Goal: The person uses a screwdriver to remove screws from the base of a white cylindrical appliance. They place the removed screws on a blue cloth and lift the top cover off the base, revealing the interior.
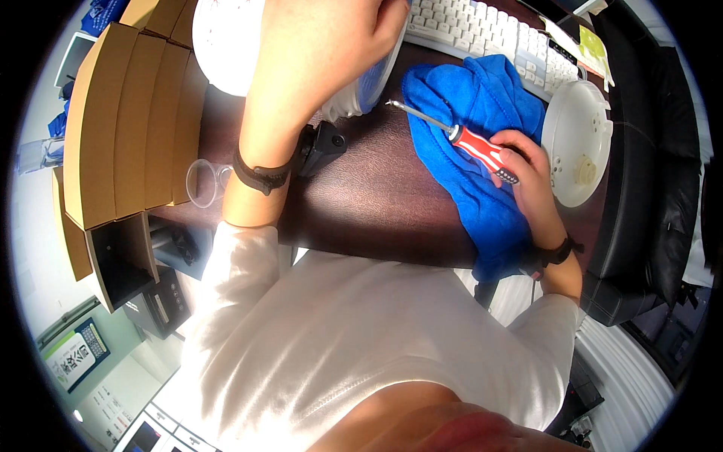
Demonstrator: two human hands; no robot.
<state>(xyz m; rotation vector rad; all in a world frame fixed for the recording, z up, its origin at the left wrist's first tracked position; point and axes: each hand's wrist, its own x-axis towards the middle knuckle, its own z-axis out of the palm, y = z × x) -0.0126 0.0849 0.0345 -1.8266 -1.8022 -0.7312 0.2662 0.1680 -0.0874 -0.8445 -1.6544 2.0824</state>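
My right hand [533, 175] is closed around the red-and-white handle of a screwdriver [482, 151]. Its metal shaft points up and to the left, over a crumpled blue cloth [482, 98]. At the top, my left hand [331, 38] reaches across a white rounded object [226, 45] with a blue-and-white curved side. The upper edge of the picture cuts off most of its fingers, and the arm hides much of that object. A white round plastic cover [568, 135] with a small raised hub stands tilted to the right of my right hand.
A white keyboard [474, 26] lies at the far side of the dark table [361, 188]. Brown cardboard boxes [128, 120] stand at the left, near a clear plastic cup [202, 183]. A small black device [325, 147] sits beside my left wrist. A black padded seat [640, 188] borders the right.
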